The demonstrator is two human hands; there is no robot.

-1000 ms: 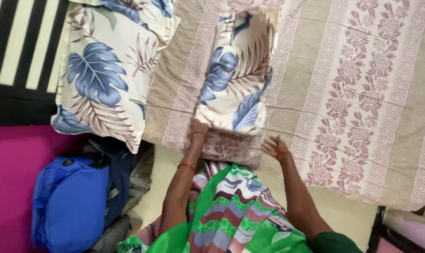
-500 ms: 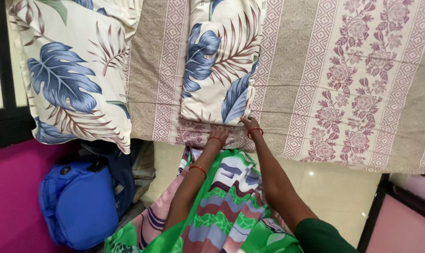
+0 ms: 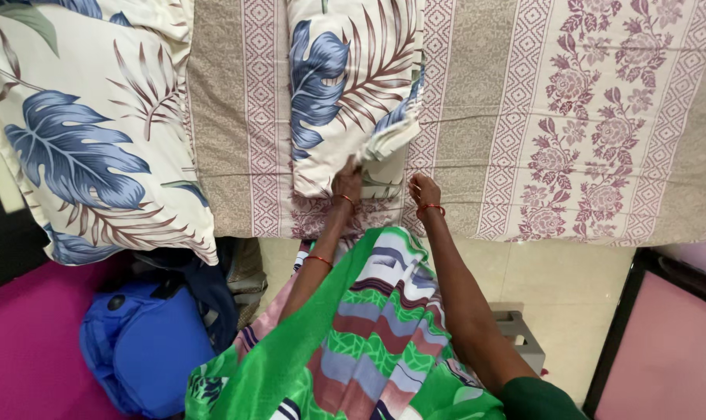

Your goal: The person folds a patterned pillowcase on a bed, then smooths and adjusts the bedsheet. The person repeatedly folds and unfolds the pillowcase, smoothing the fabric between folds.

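Now that the view has closed in since a second ago, I see my left hand (image 3: 347, 180) pinching the leaf-print pillowcase (image 3: 351, 85) at twelve o'clock on the bedsheet (image 3: 571, 117), while my right hand (image 3: 421, 189) lies open beside it.

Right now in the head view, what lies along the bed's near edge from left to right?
Large leaf-print pillow → folded leaf-print pillowcase → left hand gripping its near edge → right hand flat on the sheet → floral bedsheet.
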